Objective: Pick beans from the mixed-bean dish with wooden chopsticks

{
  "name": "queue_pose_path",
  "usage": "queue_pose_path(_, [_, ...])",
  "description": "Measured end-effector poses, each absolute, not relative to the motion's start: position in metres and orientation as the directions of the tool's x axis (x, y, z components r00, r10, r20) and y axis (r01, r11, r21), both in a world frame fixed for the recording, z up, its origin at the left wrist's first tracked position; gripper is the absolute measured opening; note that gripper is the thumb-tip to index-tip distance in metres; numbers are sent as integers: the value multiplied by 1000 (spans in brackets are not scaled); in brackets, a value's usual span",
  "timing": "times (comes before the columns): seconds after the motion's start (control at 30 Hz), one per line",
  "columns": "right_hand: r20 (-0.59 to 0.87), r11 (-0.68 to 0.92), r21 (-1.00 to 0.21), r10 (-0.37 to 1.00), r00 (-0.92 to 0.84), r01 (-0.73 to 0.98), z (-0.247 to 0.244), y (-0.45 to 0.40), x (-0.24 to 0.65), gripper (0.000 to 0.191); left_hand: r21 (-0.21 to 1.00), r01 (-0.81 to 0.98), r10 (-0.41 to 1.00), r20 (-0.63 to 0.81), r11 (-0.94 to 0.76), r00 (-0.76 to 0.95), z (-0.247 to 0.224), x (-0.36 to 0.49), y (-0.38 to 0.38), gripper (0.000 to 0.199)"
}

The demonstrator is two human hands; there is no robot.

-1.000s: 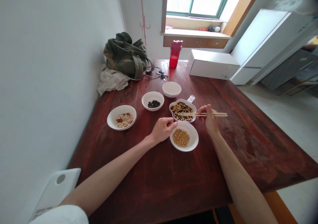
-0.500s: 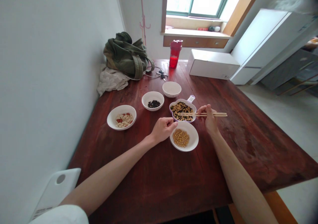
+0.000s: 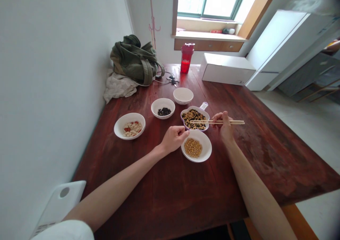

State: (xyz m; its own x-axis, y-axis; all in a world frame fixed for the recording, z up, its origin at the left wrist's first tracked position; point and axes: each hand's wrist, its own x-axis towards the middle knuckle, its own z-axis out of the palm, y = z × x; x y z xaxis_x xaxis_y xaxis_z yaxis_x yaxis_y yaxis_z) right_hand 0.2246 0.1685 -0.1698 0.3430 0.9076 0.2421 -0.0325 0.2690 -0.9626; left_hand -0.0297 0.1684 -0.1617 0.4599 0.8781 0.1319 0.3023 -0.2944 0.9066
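Wooden chopsticks (image 3: pixel 228 122) pinched in R hand (image 3: pixel 224 128), tips across bean dish (image 3: pixel 201 109); L hand (image 3: pixel 174 139) curled shut on table, just front-left of dish; soybean bowl (image 3: pixel 204 151) directly in front of dish.

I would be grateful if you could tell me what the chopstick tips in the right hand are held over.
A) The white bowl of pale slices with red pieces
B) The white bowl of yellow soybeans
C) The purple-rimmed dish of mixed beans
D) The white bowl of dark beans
C: the chopsticks in the right hand reach over the purple-rimmed dish, tips above its yellow and dark beans.
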Motion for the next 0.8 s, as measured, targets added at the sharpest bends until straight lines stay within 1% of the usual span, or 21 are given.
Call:
queue_pose_path(0.13, [228,284,-954,894,386,-94,-165,169,226,61,909,298,877,130,-292,462,-162,-30,168,47])
queue_pose_path(0.27, [218,318,-924,892,395,-210,-155,168,231,59,912,292,877,131,-289,462,-163,-30,169,47])
queue_pose_path(0.4, [215,308,-902,928,303,-304,-146,165,237,59,911,291,876,135,-293,463,-162,-30,169,47])
queue_pose_path(0.53, [168,210,-890,976,136,-405,-141,161,236,60,909,296,878,132,-292,460,-161,-29,169,47])
queue_pose_path(0.6, [140,156,-895,988,69,-418,-139,159,234,61,909,296,878,134,-293,460,-161,-29,168,47])
queue_pose_path(0.67, [132,139,-901,990,45,-410,-138,158,232,62,909,295,878,134,-293,460,-161,-29,168,47])
queue_pose_path(0.8, [170,194,-906,981,96,-376,-138,159,232,64,911,296,879,127,-287,460,-161,-29,168,48])
